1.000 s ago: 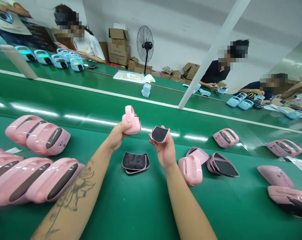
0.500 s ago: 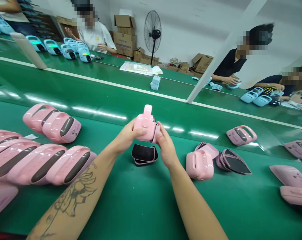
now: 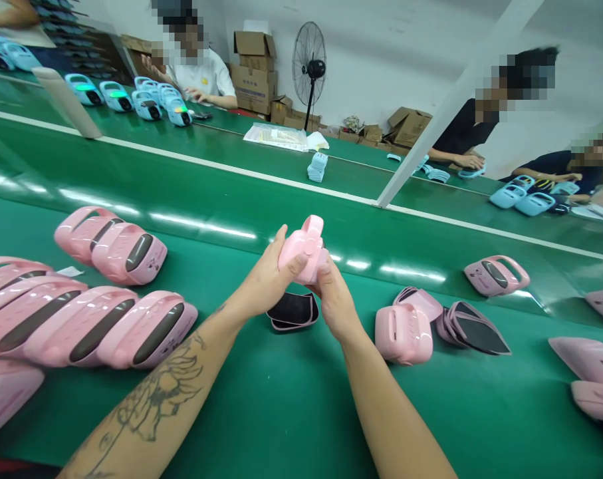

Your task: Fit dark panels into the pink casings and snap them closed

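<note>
Two hands were on one pink plastic case (image 3: 305, 249), held up in the air above the green conveyor belt (image 3: 301, 416); my left hand (image 3: 267, 283) wrapped its near side, with the thumb laid across its face and the fingers curled up behind it; my right hand (image 3: 335, 301) came in from below, closed against the far end, but its fingertips (image 3: 326, 269) went out of sight behind the case, so I cannot tell exactly where they landed. The step in hand looked like a two-handed press at that end of the case, though whatever lay under my right hand was hidden; the next move seemed to call for easing that grip before the case could be turned or set down.

Just below my hands lay a pair of black-faced pads (image 3: 294, 311); to my left sat rows of pink cases (image 3: 146, 330); to my right stood another pink case (image 3: 403, 334) beside a fanned stack of dark pads (image 3: 473, 330). Across the far bench, a co-worker (image 3: 201, 83) sat beside pale blue cases (image 3: 146, 105); two more people (image 3: 463, 136) worked further along; a pedestal fan (image 3: 310, 66) stood by cardboard boxes (image 3: 254, 73).
</note>
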The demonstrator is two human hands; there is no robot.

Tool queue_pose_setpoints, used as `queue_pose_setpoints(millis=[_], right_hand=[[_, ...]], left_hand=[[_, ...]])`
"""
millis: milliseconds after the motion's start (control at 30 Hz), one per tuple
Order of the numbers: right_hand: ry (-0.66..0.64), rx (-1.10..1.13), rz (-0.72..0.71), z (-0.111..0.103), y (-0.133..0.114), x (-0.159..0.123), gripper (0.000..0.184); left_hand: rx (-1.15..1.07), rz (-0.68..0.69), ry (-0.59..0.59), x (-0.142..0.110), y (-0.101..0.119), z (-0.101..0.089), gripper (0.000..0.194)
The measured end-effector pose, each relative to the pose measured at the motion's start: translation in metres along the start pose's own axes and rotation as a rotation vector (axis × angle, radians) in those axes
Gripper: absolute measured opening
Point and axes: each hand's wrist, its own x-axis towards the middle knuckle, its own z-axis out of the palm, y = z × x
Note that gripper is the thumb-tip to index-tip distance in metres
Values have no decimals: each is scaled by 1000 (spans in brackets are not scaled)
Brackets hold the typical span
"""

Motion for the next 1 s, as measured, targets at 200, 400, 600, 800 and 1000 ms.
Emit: queue_pose_setpoints(millis=[200, 400, 600, 800, 1000], right_hand=[[30, 176, 126, 0, -16, -5, 83], [-102, -27, 236, 3, -32, -16, 97], [-77, -827, -299, -16, -49, -26, 100], [-241, -896, -576, -15, -41, -24, 131], [-244, -949, -570, -18, -45, -28, 124]], left_hand=[[450, 244, 19, -9, 6, 4, 135], [281, 405, 174, -9, 14, 3, 104], [-434, -210, 85, -7, 29, -12, 108], [-648, -308, -154, -6, 30, -13, 89], [-667, -324, -238, -6, 27, -13, 99]])
